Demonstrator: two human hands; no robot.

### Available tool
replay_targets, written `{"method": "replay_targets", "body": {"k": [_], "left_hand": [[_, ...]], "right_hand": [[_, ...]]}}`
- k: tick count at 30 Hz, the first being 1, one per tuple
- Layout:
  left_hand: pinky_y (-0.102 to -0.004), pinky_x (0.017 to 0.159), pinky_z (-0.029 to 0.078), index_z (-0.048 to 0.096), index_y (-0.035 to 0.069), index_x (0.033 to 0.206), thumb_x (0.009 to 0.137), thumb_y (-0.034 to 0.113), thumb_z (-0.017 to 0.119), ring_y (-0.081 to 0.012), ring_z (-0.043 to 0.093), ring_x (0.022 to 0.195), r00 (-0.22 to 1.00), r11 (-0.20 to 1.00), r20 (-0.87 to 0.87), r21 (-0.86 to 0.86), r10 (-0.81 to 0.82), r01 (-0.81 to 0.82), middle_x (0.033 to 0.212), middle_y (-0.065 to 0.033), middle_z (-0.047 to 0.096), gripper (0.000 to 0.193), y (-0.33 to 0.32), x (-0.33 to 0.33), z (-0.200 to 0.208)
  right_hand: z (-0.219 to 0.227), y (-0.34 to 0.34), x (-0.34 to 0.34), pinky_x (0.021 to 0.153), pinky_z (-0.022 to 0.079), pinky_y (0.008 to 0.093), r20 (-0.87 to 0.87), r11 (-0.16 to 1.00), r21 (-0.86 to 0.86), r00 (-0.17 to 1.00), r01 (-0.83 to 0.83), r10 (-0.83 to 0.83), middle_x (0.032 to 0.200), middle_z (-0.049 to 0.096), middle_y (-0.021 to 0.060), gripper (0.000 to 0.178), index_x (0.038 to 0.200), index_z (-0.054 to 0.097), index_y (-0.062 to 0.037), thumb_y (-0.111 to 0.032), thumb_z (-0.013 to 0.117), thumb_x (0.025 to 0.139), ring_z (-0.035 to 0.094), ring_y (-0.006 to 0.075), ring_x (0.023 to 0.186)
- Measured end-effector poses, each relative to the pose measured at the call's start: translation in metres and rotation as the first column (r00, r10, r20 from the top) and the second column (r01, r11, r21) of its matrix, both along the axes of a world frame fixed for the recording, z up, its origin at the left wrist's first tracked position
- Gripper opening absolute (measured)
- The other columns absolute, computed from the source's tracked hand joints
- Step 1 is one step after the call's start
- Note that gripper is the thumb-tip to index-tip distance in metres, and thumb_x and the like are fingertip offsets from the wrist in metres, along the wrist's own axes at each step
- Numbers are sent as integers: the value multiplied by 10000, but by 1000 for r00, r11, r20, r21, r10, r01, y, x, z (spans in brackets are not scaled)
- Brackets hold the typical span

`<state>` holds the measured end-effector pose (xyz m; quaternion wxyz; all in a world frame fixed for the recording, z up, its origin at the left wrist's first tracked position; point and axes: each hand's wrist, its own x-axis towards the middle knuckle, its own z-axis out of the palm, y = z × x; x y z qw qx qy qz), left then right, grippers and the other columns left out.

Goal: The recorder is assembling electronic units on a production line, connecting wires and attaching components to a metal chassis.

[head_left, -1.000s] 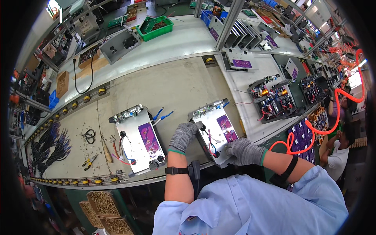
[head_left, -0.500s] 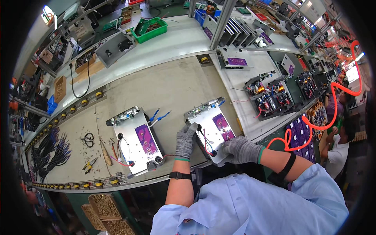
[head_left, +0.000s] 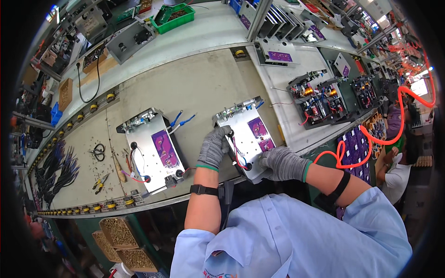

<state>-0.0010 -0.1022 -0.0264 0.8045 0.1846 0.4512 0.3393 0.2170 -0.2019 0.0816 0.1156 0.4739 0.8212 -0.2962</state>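
Observation:
A silver metal chassis [head_left: 240, 134] with a purple circuit board [head_left: 259, 132] on its face lies at the table's front edge. My left hand [head_left: 214, 147], in a grey knit glove, is closed on its left edge near a black grommet. Gloved likewise, my right hand [head_left: 285, 164] grips its lower right corner, and some fingertips are hidden. Thin red and blue wires [head_left: 238, 155] loop between two grommets on the face. To the left lies a matching chassis [head_left: 147, 143] with blue-tipped leads [head_left: 178, 124] sticking out at its right side.
Scissors [head_left: 98, 152], yellow-handled pliers [head_left: 100, 184] and bundles of dark cables [head_left: 55, 171] lie on the left. Wired assemblies [head_left: 320, 99] stand at the right, near a coiled orange hose [head_left: 340, 162]. A green bin [head_left: 178, 19] sits on the far bench. Another person [head_left: 398, 176] is at the far right.
The whole scene sits higher and slightly farther left in the picture. Both hands stay on the same chassis, with little visible change in their hold.

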Motion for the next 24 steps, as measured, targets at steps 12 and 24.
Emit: {"method": "replay_targets", "body": {"k": [12, 24], "left_hand": [[-244, 382, 327, 625, 85, 866, 865, 261, 755, -77, 399, 441, 990, 994, -109, -62, -94, 88, 621, 31, 490, 219, 6, -6, 14], [-274, 469, 435, 689, 49, 1039, 869, 355, 760, -116, 553, 557, 972, 1000, -235, -20, -25, 21, 747, -27, 626, 357, 4, 8, 9]], "right_hand": [[-1, -6, 1, 782, 556, 451, 55, 1000, -7, 998, 3, -3, 861, 690, 148, 198, 873, 713, -89, -243, 700, 751, 695, 337, 846], [-2, -4, 6, 750, 555, 464, 23, 1000, 2, 1000, -16, 16, 847, 688, 157, 253, 908, 691, -71, -264, 696, 744, 692, 350, 819]]}}
